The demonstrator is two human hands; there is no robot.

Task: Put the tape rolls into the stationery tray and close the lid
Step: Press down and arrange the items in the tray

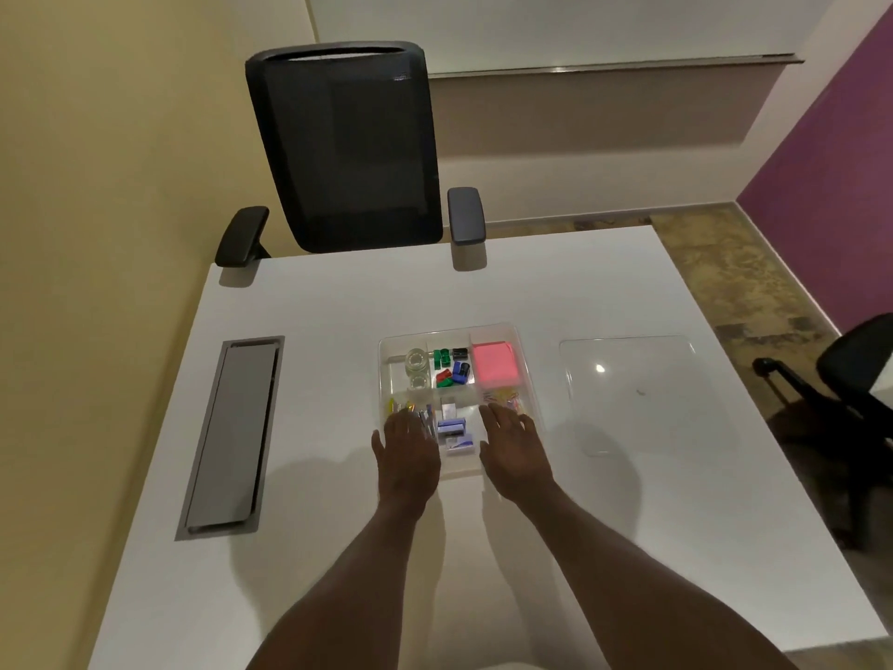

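Already two clear tape rolls (417,367) sit in the back left box of the stationery tray (524,350), one just behind the other, so that part looks done. What is left, I think, is the lid (628,394). It is see-through and lies flat on the white desk (314,307), just beside the tray on its right side, not touching it. Both hands are flat and open and hold nothing. The left hand (408,452) rests over the tray's near left corner, and the right hand (514,449) rests over its near right corner. The lid is off to the right of both hands, so the right hand is the nearer one to reach it. Pink sticky notes (494,362) and little colored clips (452,365) fill other boxes. A black chair (348,152) stands behind the desk.
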